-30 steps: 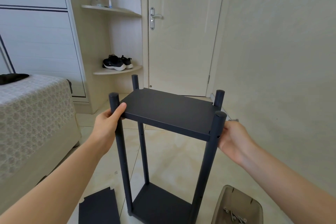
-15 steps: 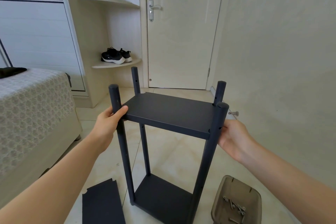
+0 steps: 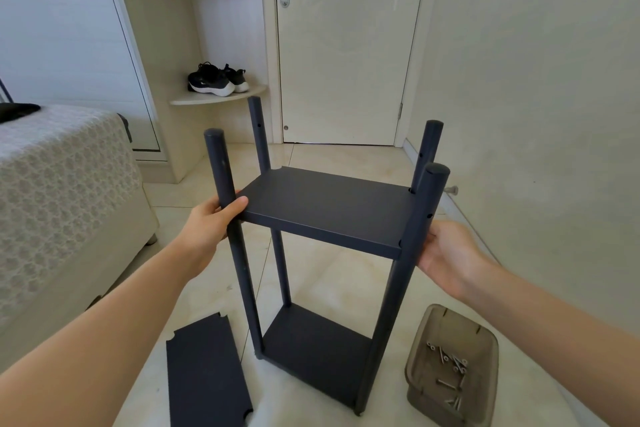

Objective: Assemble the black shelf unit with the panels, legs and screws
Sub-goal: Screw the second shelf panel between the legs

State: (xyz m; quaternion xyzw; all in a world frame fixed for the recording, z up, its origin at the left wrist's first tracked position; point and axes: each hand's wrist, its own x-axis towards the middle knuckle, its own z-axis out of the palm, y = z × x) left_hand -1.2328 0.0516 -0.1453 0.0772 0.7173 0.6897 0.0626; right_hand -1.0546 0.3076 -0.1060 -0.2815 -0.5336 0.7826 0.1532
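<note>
A black shelf unit stands upright on the tiled floor, with four round legs and a bottom panel (image 3: 317,347) fixed low down. A second black panel (image 3: 329,204) sits between the legs well below their tops. My left hand (image 3: 213,222) grips this panel's left edge, thumb on top, beside the near left leg (image 3: 228,218). My right hand (image 3: 446,253) holds the panel's right end behind the near right leg (image 3: 412,253); its fingertips are hidden. A loose black panel (image 3: 204,374) lies flat on the floor at the left.
A translucent brown tray (image 3: 485,350) with several screws (image 3: 453,371) sits on the floor at the right. A bed (image 3: 62,191) is at the left, a door (image 3: 346,45) ahead, a wall close on the right, and corner shelves with black shoes (image 3: 216,80).
The panel between my hands has slid down the legs, so more of each leg top now shows above it. Both hands moved down with it.
</note>
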